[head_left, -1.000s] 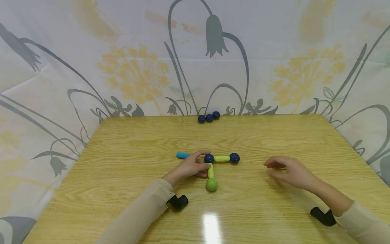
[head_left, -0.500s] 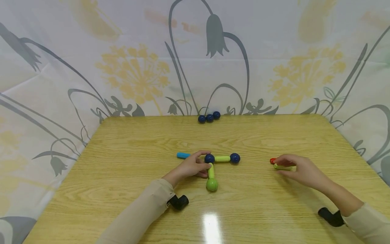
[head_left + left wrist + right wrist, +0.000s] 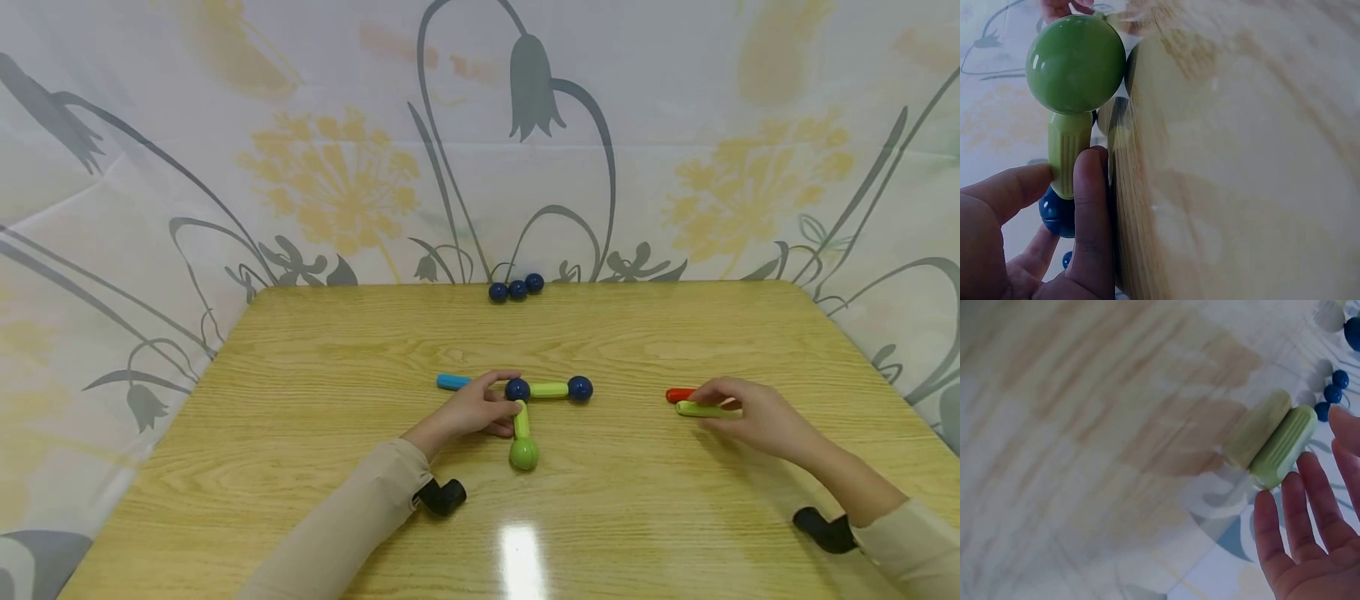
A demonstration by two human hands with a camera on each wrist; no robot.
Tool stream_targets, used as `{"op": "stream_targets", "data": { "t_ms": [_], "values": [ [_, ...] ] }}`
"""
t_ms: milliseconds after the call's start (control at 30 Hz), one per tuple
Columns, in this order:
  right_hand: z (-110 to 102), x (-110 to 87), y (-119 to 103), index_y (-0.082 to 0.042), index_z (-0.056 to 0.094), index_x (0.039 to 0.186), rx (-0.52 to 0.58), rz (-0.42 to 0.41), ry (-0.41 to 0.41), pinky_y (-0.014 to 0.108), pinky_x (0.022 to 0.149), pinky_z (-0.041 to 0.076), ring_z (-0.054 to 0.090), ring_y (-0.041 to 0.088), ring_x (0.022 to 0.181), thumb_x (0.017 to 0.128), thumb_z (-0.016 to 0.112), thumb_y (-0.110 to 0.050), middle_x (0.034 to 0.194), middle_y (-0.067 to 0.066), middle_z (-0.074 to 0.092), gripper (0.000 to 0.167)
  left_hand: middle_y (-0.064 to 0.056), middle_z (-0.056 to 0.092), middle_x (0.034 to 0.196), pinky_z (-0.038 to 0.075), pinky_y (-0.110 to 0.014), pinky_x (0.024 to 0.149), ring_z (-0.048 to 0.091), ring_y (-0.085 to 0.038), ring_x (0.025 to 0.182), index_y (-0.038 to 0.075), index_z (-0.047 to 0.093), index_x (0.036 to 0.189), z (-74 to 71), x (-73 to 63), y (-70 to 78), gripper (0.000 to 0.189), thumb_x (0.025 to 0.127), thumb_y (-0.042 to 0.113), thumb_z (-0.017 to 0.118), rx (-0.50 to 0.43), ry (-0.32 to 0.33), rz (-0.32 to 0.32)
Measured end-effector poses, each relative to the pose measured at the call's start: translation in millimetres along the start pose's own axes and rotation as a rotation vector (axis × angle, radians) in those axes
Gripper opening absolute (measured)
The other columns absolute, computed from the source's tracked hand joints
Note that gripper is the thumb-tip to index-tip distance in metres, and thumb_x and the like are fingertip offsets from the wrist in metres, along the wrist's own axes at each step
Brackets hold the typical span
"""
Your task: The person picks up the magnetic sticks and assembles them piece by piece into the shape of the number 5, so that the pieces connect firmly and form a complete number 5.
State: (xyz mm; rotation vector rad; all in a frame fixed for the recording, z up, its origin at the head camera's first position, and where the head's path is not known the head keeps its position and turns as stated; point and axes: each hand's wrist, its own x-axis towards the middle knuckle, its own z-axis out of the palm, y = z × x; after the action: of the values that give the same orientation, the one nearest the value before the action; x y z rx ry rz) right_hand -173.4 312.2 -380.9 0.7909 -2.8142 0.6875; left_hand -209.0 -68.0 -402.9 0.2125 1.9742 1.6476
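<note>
My left hand (image 3: 472, 408) pinches a magnetic ball-and-stick piece near its corner. A dark blue ball (image 3: 517, 390) forms that corner. One yellow-green stick (image 3: 549, 390) runs right from it to another blue ball (image 3: 580, 388). A second stick (image 3: 1069, 147), held between thumb and fingers in the left wrist view, runs toward me to a green ball (image 3: 524, 453). A blue stick (image 3: 453, 382) pokes out behind the left hand, its right end hidden. My right hand (image 3: 757, 417) lies loosely beside a loose yellow-green stick (image 3: 1285, 447), fingers extended near it. A red stick (image 3: 679, 395) lies just behind.
Several things share the wooden table (image 3: 337, 350): at its back edge, three dark blue balls (image 3: 517, 289) sit in a row. A patterned cloth (image 3: 465, 167) hangs behind. Black wrist-worn parts (image 3: 442, 497) stick out below both sleeves.
My right hand has drawn back to the right, uncovering the red and yellow-green sticks it had hidden. The left hand and its piece have stayed in place.
</note>
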Motion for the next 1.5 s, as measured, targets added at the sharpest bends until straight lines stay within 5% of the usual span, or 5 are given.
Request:
{"op": "stream_targets", "data": {
  "t_ms": [267, 533, 867, 1500],
  "values": [
    [3, 1.3, 1, -0.007, 0.065, 0.093, 0.11, -0.01, -0.087, 0.023, 0.056, 0.047, 0.049, 0.002, 0.072, 0.072, 0.079, -0.005, 0.085, -0.006, 0.056, 0.025, -0.016, 0.057, 0.094, 0.056, -0.033, 0.068, 0.063, -0.02, 0.071, 0.011, 0.038, 0.142, 0.6, 0.1, 0.1, 0.055, 0.092, 0.006, 0.059, 0.006, 0.011, -0.005],
    [4, 4.4, -2, -0.006, 0.063, 0.103, 0.181, 0.019, -0.212, 0.025, 0.06, 0.05, 0.052, 0.002, 0.074, 0.078, 0.075, -0.013, 0.089, -0.003, 0.056, 0.028, -0.016, 0.057, 0.093, 0.056, -0.034, 0.068, 0.063, -0.019, 0.071, 0.011, 0.037, 0.143, 0.8, 0.6, -0.1, 0.056, 0.092, 0.006, 0.059, 0.012, 0.003, 0.002],
    [13, 10.5, -12, -0.002, 0.063, 0.103, 0.215, -0.077, -0.196, 0.023, 0.059, 0.049, 0.054, 0.007, 0.076, 0.078, 0.075, -0.007, 0.089, -0.003, 0.058, 0.029, -0.016, 0.057, 0.093, 0.056, -0.034, 0.067, 0.063, -0.019, 0.07, 0.01, 0.038, 0.142, 0.7, 0.3, 0.4, 0.055, 0.092, 0.006, 0.059, 0.009, 0.006, -0.006],
    [23, 25.2, -35, -0.007, 0.064, 0.103, 0.253, -0.124, -0.225, 0.025, 0.061, 0.05, 0.055, 0.009, 0.078, 0.08, 0.074, -0.007, 0.092, -0.004, 0.06, 0.026, -0.016, 0.057, 0.093, 0.056, -0.033, 0.067, 0.063, -0.018, 0.07, 0.011, 0.037, 0.142, 1.3, -0.8, 1.7, 0.055, 0.092, 0.005, 0.059, 0.014, 0.009, -0.004]
  ]
}}
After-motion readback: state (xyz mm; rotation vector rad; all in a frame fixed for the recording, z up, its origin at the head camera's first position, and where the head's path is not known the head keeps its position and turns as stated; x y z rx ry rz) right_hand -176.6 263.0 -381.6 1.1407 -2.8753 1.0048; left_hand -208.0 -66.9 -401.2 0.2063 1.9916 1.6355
